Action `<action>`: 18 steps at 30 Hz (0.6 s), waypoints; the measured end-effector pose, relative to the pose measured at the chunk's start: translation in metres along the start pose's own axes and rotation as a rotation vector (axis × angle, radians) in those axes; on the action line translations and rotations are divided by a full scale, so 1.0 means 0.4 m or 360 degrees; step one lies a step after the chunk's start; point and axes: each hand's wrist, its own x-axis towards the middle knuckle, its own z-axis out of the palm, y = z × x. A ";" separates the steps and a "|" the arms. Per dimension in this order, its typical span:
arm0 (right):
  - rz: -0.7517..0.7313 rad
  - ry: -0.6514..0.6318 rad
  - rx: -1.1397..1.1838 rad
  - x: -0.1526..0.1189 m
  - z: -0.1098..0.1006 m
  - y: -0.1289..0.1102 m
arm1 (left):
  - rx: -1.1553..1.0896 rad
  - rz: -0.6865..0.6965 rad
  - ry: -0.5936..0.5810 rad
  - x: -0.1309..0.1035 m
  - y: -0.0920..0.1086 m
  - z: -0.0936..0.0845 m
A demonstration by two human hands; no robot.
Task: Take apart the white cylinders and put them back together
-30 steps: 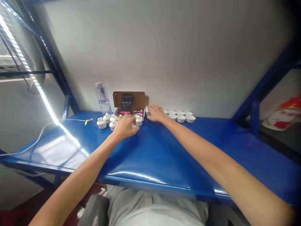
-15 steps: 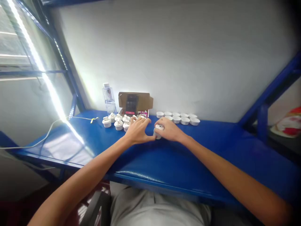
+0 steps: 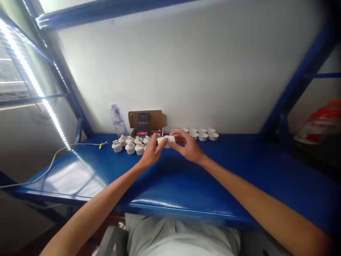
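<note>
Between my hands a small white cup (image 3: 171, 139) is raised above the blue table, tipped on its side. My left hand (image 3: 153, 150) has its fingers closed on the cup's left end. The fingers of my right hand (image 3: 188, 146) curl around its right end. Left of my hands stand several white cups with lumpy, speckled tops (image 3: 130, 148), some partly behind my left hand. Several plain white cups (image 3: 203, 136) stand in rows behind my right hand.
An open cardboard box (image 3: 157, 120) with dark and pink items stands at the wall, beside a clear bottle (image 3: 118, 119). A white cable (image 3: 54, 156) with a yellow tag crosses the left of the blue table (image 3: 213, 185).
The cup has been lifted and tipped on its side. My left hand, open beside it before, has closed on it. The camera view has shifted.
</note>
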 end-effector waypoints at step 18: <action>0.0190 0.0032 -0.1062 -0.004 -0.064 0.142 | -0.0774 -0.0594 -0.0113 0.012 0.017 -0.025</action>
